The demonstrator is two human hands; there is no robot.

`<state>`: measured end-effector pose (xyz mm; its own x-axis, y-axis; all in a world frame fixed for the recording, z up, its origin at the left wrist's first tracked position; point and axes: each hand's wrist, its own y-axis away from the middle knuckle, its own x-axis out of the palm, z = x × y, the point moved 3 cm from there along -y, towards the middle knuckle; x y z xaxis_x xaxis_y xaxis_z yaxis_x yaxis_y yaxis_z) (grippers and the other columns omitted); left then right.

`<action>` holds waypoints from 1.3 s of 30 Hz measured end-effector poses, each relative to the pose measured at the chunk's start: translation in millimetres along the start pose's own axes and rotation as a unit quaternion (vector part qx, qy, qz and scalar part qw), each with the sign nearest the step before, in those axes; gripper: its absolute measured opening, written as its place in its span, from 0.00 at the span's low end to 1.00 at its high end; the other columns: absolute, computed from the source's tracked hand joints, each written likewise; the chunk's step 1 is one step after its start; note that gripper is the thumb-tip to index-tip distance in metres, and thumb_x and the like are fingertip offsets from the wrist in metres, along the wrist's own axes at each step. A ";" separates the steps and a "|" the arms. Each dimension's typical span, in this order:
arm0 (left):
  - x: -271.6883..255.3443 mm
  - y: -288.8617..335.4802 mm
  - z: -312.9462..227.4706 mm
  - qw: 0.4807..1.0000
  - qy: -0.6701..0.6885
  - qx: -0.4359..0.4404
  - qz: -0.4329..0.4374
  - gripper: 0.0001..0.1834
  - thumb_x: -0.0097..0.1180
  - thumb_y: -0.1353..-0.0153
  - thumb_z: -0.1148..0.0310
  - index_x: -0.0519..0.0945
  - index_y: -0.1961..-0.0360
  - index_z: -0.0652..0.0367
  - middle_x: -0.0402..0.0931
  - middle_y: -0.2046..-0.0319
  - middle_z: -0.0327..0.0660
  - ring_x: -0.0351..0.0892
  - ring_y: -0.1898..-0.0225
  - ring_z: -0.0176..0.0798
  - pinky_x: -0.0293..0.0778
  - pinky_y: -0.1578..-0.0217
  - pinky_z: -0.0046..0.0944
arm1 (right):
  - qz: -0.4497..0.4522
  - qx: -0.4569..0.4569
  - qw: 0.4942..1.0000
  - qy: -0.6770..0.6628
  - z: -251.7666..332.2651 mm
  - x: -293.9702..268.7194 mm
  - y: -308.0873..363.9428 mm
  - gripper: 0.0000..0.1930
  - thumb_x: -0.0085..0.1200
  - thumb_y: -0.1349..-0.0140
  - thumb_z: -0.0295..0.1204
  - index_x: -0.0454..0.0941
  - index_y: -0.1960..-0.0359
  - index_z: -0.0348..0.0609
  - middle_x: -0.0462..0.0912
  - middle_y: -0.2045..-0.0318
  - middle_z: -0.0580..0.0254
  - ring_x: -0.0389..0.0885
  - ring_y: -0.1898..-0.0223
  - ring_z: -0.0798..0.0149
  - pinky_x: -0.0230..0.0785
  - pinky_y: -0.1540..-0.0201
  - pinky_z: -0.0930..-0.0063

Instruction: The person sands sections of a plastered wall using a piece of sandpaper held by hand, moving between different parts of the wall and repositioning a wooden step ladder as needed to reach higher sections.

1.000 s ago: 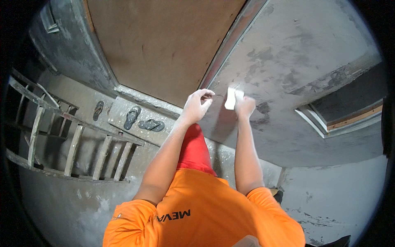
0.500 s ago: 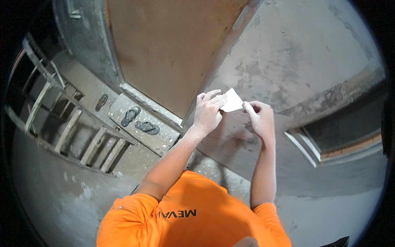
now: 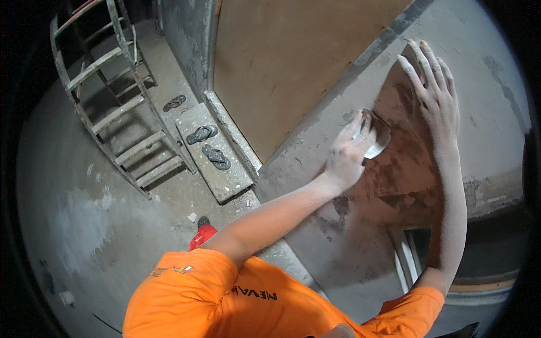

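Note:
My left hand (image 3: 347, 156) is closed on a small piece of sandpaper (image 3: 377, 145), pale on its back, and presses it toward the grey plastered wall (image 3: 315, 225). The fingers cover part of the sheet. Farther up and to the right, my right hand (image 3: 438, 101) holds nothing. Its fingers are stretched out and the palm lies on or close against the wall. Both hands and forearms are coated with white dust. Dark, rough patches mark the wall surface around the sandpaper.
A brown door panel (image 3: 293, 62) stands left of the wall. Flip-flops (image 3: 216, 157) lie on a speckled step (image 3: 231, 183) before it. A paint-spattered ladder (image 3: 118, 112) stands at the far left. A framed opening (image 3: 484, 253) is low on the right.
Both hands held the sandpaper between them before. Now the left hand alone has it at the wall, while the right hand has let go and moved up and right. My view has shifted.

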<state>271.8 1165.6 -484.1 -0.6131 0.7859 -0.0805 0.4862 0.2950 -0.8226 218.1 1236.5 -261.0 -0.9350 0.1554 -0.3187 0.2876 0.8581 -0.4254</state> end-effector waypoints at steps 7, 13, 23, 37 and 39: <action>42.6 21.3 -1.7 0.999 0.023 0.016 -0.044 0.15 0.60 0.52 0.76 0.86 0.61 0.70 0.76 0.39 0.66 0.66 0.28 0.72 0.64 0.29 0.68 | 0.036 -0.014 0.999 0.016 19.3 8.7 -9.9 0.26 0.43 0.28 0.47 0.71 0.29 0.79 0.56 0.19 0.83 0.51 0.19 0.74 0.39 0.14 0.61; 39.0 4.2 7.6 0.992 0.081 0.065 -0.074 0.10 0.58 0.49 0.73 0.86 0.65 0.65 0.81 0.39 0.57 0.77 0.34 0.66 0.70 0.32 0.65 | 0.077 0.005 0.996 0.036 18.5 3.6 -12.5 0.25 0.41 0.27 0.51 0.69 0.29 0.84 0.54 0.18 0.83 0.49 0.18 0.74 0.36 0.13 0.57; 29.0 91.8 75.2 0.990 0.039 -0.111 -0.076 0.32 0.59 0.44 0.84 0.80 0.34 0.61 0.74 0.31 0.54 0.69 0.27 0.61 0.71 0.30 0.53 | -0.044 -0.029 0.996 0.070 -62.1 7.2 -71.2 0.25 0.54 0.31 0.26 0.77 0.33 0.66 0.72 0.26 0.74 0.62 0.22 0.69 0.45 0.15 0.58; 31.4 85.5 97.1 0.995 0.045 -0.037 -0.086 0.34 0.61 0.43 0.83 0.79 0.32 0.60 0.72 0.29 0.52 0.67 0.26 0.61 0.68 0.28 0.53 | 0.051 0.093 0.948 0.301 -49.1 -37.2 -71.9 0.33 0.36 0.25 0.66 0.59 0.21 0.81 0.58 0.19 0.75 0.53 0.18 0.67 0.37 0.16 0.50; 36.5 63.2 99.3 0.989 0.057 -0.054 -0.125 0.34 0.61 0.43 0.83 0.78 0.32 0.60 0.72 0.29 0.52 0.67 0.25 0.61 0.68 0.28 0.52 | -0.020 0.005 0.975 0.222 -41.6 -4.7 -79.0 0.34 0.33 0.27 0.70 0.58 0.21 0.85 0.59 0.20 0.79 0.53 0.19 0.71 0.38 0.16 0.52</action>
<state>218.3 1159.0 -594.9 -0.6519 0.7349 0.1870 0.3956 0.5400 -0.7428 191.2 1188.3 -190.6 -0.9425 0.3205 0.0945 0.2497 0.8633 -0.4385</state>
